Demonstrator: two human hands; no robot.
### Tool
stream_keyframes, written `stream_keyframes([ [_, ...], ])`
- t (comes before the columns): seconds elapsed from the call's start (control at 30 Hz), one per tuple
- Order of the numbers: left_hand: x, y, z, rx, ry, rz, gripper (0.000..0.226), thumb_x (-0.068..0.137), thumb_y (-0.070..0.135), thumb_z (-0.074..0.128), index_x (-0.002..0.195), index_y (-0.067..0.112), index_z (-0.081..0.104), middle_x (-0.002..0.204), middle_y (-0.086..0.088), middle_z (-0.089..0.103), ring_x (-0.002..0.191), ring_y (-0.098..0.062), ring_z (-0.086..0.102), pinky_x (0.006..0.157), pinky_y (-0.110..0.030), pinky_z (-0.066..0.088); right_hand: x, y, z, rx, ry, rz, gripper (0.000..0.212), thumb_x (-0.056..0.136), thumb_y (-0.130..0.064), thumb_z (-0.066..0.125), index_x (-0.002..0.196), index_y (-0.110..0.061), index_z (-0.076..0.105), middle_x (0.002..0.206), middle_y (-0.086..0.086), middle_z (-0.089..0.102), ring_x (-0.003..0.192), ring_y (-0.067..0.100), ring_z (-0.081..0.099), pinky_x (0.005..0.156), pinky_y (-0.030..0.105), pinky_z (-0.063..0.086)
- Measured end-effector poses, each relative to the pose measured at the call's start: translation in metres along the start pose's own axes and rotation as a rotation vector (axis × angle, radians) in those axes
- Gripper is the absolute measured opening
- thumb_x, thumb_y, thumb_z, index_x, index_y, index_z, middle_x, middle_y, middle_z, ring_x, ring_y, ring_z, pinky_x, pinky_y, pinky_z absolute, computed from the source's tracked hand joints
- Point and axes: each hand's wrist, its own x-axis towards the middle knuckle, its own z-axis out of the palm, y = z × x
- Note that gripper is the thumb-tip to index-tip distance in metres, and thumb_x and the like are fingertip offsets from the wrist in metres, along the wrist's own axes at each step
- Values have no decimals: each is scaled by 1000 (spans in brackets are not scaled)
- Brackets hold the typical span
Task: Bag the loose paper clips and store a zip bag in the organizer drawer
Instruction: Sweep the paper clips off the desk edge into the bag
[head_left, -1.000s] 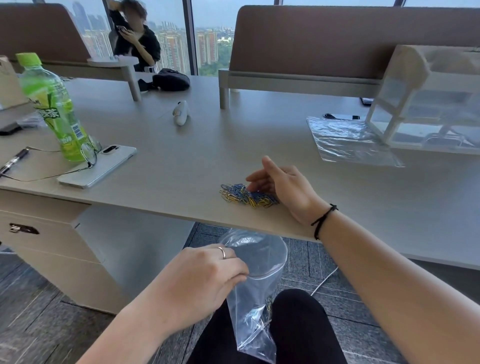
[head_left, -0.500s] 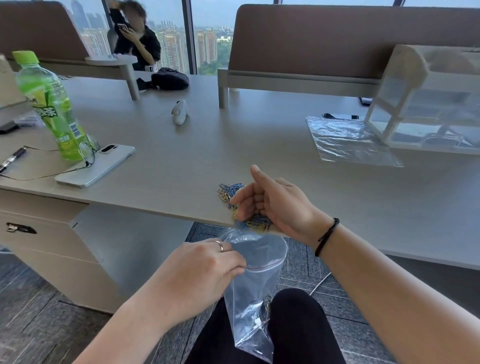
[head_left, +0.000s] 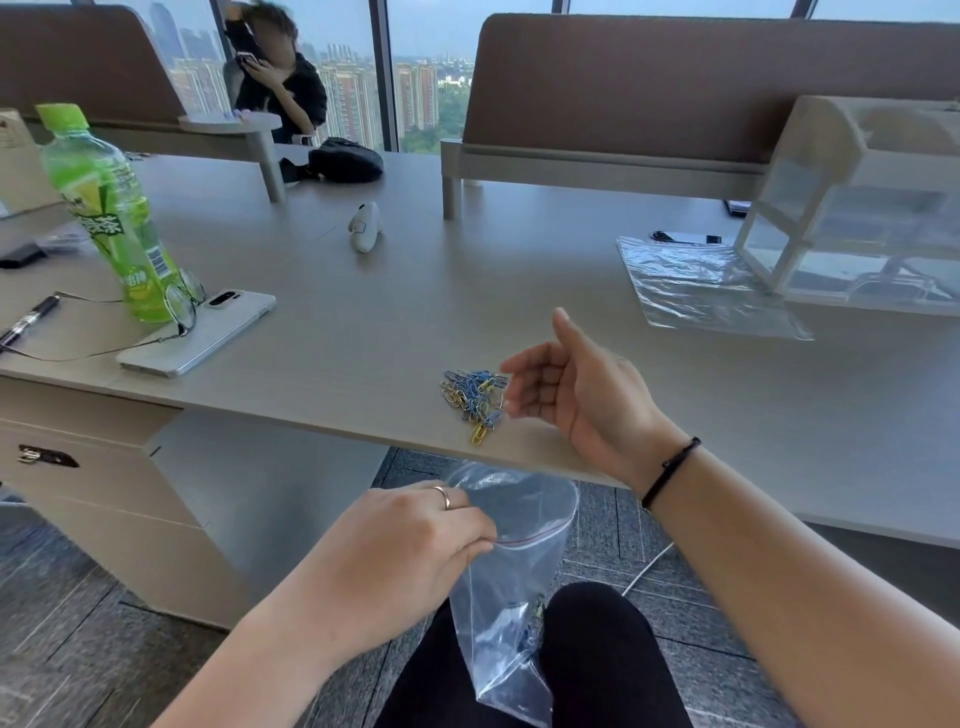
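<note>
Two bare hands are at work near the front edge of the pale surface (head_left: 363, 322). The left hand (head_left: 400, 551) is below the edge, over the person's lap, its grip pinched closed on the rim of a clear zip bag (head_left: 514, 587) whose mouth hangs open and round; a few clips seem to lie near the bag's bottom, though they are hard to make out. The right hand (head_left: 576, 395) hovers over the surface with palm turned inward and fingers loosely curled, its grip open and holding nothing that I can see. Just beside its fingertips, a small heap of blue and yellow paper clips (head_left: 475, 397) lies on the surface close to the edge, above the bag's mouth. A black cord bracelet (head_left: 670, 470) circles the right wrist.

Farther right, a second zip bag (head_left: 701, 286) lies flat, its far corner touching the clear plastic organizer (head_left: 852, 208) with white framing. On the left stand a green tea bottle (head_left: 106, 213), a white phone (head_left: 200, 332) lying face down with thin-rimmed glasses (head_left: 179, 309) resting on it, and a pen (head_left: 28, 319). A small white device (head_left: 365, 228) sits mid-surface. Another person (head_left: 278, 78) sits by the window beyond.
</note>
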Motion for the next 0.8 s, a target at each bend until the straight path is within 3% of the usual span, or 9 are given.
stream_keyframes([
  [0.1,0,0,-1,11,0,9,29,98,40,42,97,32,70,83,15,67,79,-5,63,59,-31,55,16,-1,-8,-130,191,-131,58,103,-43,37,79,-2,70,73,16,69,69,27,65,71,37,51],
  [0.2,1,2,-2,21,6,20,27,97,38,44,94,31,71,80,16,66,76,-5,62,56,-28,53,38,1,-9,-452,275,-199,52,104,-42,35,97,-7,74,100,11,75,92,17,67,90,32,49],
  [0.3,1,3,-1,29,13,23,23,96,37,48,92,32,70,79,16,65,74,-4,62,53,-27,52,59,4,-1,-736,115,-131,55,103,-50,30,121,-15,67,129,3,67,118,12,59,110,32,38],
  [0.37,0,1,-1,25,11,22,21,97,37,49,94,32,69,81,16,66,76,-5,62,53,-29,53,68,9,10,-912,-48,-78,58,100,-59,26,128,-24,63,139,-2,59,130,13,51,115,36,32],
  [0.43,-1,-1,-2,25,9,15,20,98,37,50,96,32,69,83,15,67,78,-6,64,55,-29,54,72,14,22,-1052,-166,-46,59,97,-65,26,126,-31,64,140,-6,59,129,15,52,114,39,33],
  [0.57,-3,-3,-4,28,9,0,20,97,38,50,94,32,68,82,14,67,77,-8,64,56,-33,55,72,21,30,-1162,-252,-72,57,84,-75,33,113,-42,69,131,-19,63,120,9,58,110,38,39],
  [0.7,-4,-4,-5,26,3,-10,24,97,40,47,94,32,69,82,15,67,77,-7,63,58,-32,55,51,21,20,-1231,-357,-199,45,86,-61,58,121,-36,67,139,-22,55,128,-2,50,114,30,34],
  [0.8,-3,-3,-5,17,-8,-13,24,97,41,46,95,32,69,82,14,66,78,-6,63,59,-33,55,36,20,12,-1301,-383,-295,49,84,-55,67,127,-32,65,143,-20,53,131,-4,47,115,22,30],
])
